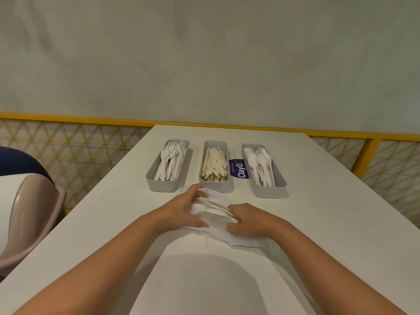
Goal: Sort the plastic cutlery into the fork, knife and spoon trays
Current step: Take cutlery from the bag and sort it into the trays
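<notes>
Matt grey plastic trays (167, 185), white plastic cutlery (212, 209), smooth matt table (318, 223), crinkled paper napkin (218, 233)

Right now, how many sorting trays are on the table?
3, in a row. The fork tray is on the left, the knife tray in the middle just beyond the loose cutlery, and the spoon tray on the right, past a purple sticker. None seems hidden.

Pale green wall (204, 53), yellow-railed lattice fence (68, 142), white table (329, 212), glossy beige chair (29, 212) at left
</notes>
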{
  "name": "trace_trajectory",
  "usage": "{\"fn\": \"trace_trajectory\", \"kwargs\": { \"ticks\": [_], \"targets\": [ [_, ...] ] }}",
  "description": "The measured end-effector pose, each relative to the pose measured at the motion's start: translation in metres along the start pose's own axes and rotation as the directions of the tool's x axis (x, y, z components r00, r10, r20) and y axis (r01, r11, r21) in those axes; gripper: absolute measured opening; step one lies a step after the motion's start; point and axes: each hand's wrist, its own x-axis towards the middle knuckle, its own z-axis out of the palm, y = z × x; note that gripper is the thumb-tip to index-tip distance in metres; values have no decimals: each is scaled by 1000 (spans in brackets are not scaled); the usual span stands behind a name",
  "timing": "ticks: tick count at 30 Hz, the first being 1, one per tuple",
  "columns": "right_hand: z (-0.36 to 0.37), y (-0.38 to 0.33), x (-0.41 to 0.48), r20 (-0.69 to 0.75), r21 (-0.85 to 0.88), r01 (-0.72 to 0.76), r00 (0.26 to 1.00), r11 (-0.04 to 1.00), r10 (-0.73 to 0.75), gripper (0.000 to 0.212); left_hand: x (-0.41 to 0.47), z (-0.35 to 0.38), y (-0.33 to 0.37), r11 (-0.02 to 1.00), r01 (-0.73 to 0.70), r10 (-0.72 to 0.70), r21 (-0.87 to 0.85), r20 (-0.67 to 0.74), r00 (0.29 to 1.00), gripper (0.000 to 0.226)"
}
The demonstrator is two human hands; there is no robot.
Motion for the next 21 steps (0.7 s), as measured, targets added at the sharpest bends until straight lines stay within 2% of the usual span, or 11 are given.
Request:
{"fn": "trace_trajectory", "kwargs": {
  "ticks": [3, 6, 10, 11, 14, 18, 19, 21],
  "targets": [
    [-3, 10, -2, -43, 182, 18, 999, 983, -10, 7, 0, -1, -3, 1000, 0, 0, -3, -31, 1000, 88],
    [-5, 20, -5, -62, 378, 11, 998, 926, 13, 23, 2, 1, -5, 997, -1, -4, -80, -52, 999, 71],
    [-6, 28, -5, -56, 384, 8, 998, 923, 14, 28, 5, 1, -14, 934, -47, -25, -353, -195, 981, 16],
    [-6, 30, -5, -60, 390, -3, 998, 921, 29, 28, 5, 0, -16, 925, -51, -29, -377, -203, 979, 11],
    [-7, 31, -6, -73, 411, -24, 996, 911, 59, 25, 3, -4, -14, 892, -26, -46, -451, -148, 988, 12],
    [-9, 29, -7, -60, 329, -14, 998, 944, 35, 34, -2, -9, -8, 743, -20, -71, -669, -107, 992, 8],
    [-9, 28, -7, -58, 314, 2, 998, 950, 17, 34, -2, -9, -6, 730, -25, -65, -683, -105, 992, 7],
    [-6, 25, -6, -86, 320, 28, 996, 947, 0, 33, -3, -6, -2, 765, -11, -58, -643, -85, 995, 8]
  ]
}}
